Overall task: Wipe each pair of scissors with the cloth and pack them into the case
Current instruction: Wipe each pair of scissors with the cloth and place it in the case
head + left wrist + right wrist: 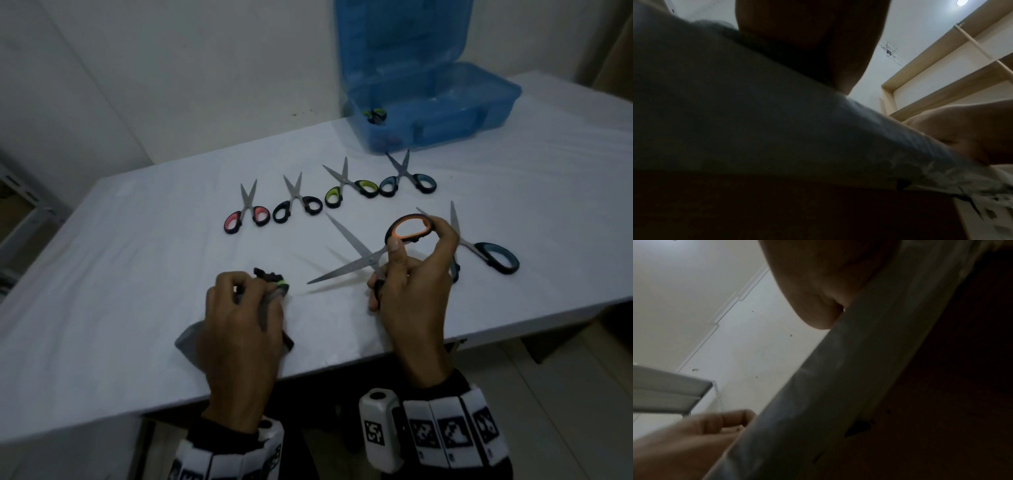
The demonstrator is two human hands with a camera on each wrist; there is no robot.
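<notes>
My right hand (407, 270) holds the orange-handled scissors (409, 228) above the table, blades (346, 263) spread and pointing left. Its fingers grip both handle loops. My left hand (251, 294) grips a bunched grey cloth (186, 342) on the table, left of the blade tips and apart from them. A small black and green piece (275, 278) shows at its fingertips; what it is I cannot tell. The blue case (445, 102) stands open at the far right, with green-handled scissors (375, 114) inside. Both wrist views show mostly palm and a blurred grey edge.
Pink (246, 214), black (298, 204), green (349, 188) and blue (407, 180) scissors lie open in a row mid-table. Larger teal-handled scissors (493, 255) lie right of my right hand. The white table (120, 257) ends at a front edge under my wrists.
</notes>
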